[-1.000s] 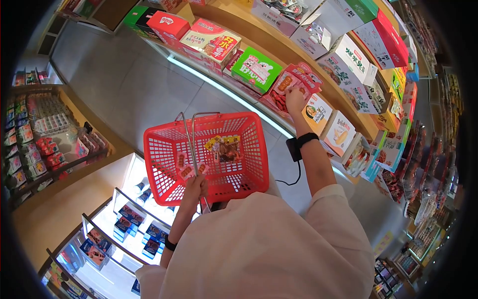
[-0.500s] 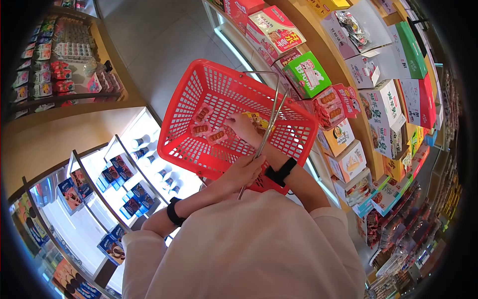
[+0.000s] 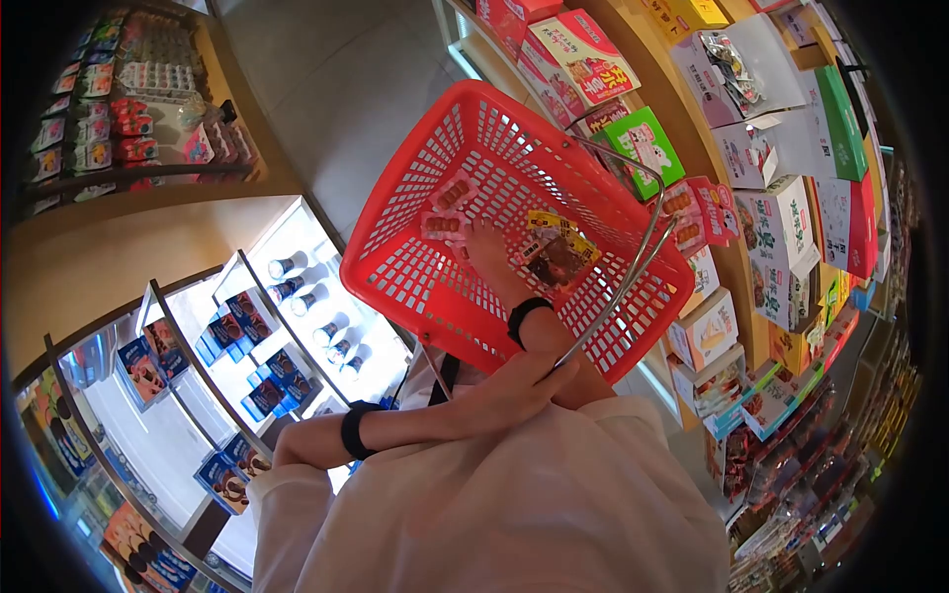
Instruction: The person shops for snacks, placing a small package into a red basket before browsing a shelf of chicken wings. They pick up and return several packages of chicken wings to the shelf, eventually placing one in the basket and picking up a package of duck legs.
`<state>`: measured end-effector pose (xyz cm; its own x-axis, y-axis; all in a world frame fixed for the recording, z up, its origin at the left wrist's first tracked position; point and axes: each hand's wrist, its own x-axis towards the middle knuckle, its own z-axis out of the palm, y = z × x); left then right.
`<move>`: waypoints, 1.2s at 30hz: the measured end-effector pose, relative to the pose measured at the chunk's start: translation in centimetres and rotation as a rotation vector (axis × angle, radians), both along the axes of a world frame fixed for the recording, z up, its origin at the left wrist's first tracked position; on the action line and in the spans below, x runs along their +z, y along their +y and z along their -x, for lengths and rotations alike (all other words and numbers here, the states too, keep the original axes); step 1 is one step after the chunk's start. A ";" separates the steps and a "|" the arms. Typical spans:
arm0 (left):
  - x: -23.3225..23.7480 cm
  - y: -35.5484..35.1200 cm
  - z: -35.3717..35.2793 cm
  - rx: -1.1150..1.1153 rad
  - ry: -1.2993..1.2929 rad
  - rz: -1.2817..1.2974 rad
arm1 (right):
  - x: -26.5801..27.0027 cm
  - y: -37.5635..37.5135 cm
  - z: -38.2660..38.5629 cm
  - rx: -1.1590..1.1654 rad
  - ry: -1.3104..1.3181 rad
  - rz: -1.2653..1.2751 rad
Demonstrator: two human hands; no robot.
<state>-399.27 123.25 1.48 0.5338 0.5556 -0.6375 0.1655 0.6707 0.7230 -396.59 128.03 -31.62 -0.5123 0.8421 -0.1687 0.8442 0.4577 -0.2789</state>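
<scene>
My left hand (image 3: 539,383) is closed round the metal handle (image 3: 633,272) of a red plastic shopping basket (image 3: 405,287). My right hand (image 3: 484,247) reaches down inside the basket, its fingers bent over a pink snack packet (image 3: 463,254) that they mostly cover. Just beyond the fingertips lie two similar pink packets (image 3: 452,193) with brown pieces showing. A yellow and black snack bag (image 3: 561,255) rests on the basket floor to the right of my right hand. Each wrist wears a black band.
At right, shelves hold several boxed snacks, among them a green box (image 3: 643,143) and a pink box (image 3: 583,59). A lit display case (image 3: 297,296) with blue packages and cups stands at left. A rack of bagged sweets (image 3: 129,128) is upper left; grey floor (image 3: 346,109) lies ahead.
The basket has shifted right and slightly up in view. My right hand has come down onto the nearest pink packet, and the yellow and black bag now shows more fully.
</scene>
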 end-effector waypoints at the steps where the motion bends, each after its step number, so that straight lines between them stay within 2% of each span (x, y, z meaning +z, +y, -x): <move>1: -0.1 0.0 -0.2 0.024 -0.006 0.012 | -0.3 -0.1 0.1 0.026 -0.023 -0.058; 4: -0.2 -0.2 -0.3 0.085 0.000 0.065 | -0.5 -0.9 0.0 0.045 -0.023 -0.185; 7: -0.2 0.4 -0.1 0.129 0.012 0.183 | -1.2 -1.7 -0.4 0.004 -0.062 0.299; 10: -1.3 1.0 0.1 0.195 -0.062 0.281 | -1.9 -2.3 -2.1 0.123 -0.074 0.606; 12: -2.0 1.5 0.2 0.242 -0.120 0.260 | -1.9 -2.0 -2.8 0.115 -0.038 0.581; 16: -5.0 1.6 1.2 0.313 -0.072 0.337 | -1.6 -1.9 -4.0 0.088 0.033 0.540; 17: -5.7 1.8 1.6 0.341 -0.050 0.331 | -0.7 -1.0 -4.3 0.122 0.060 0.446; 20: -7.0 2.4 2.3 0.415 -0.010 0.295 | 4.6 2.5 -6.3 0.063 0.058 0.563; 24: -9.4 2.2 3.3 0.485 -0.139 0.375 | 9.6 3.5 -13.3 -0.147 0.472 0.580; 27: -10.9 1.3 3.4 0.602 -0.121 0.409 | 14.5 2.4 -19.0 -0.603 0.733 0.812; 28: -11.8 0.9 3.3 0.648 -0.104 0.414 | 14.1 1.8 -21.3 -0.641 0.764 0.746; 29: -12.4 0.5 3.1 0.724 -0.080 0.415 | 14.5 1.4 -23.5 -0.732 0.917 0.734; 30: -12.4 0.3 3.4 0.687 -0.085 0.415 | 14.8 1.2 -25.2 -0.884 1.045 0.677; 33: -12.3 0.3 4.5 0.631 -0.074 0.426 | 13.9 1.6 -31.4 -1.164 1.047 0.493; 36: -12.2 0.7 5.5 0.655 -0.073 0.382 | 11.5 3.4 -36.2 -1.290 1.045 0.321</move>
<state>-404.75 123.96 -10.69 0.2193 0.5213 -0.8247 -0.3924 0.8210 0.4146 -360.41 131.44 -20.10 0.4369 0.7720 -0.4616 0.0029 -0.5144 -0.8575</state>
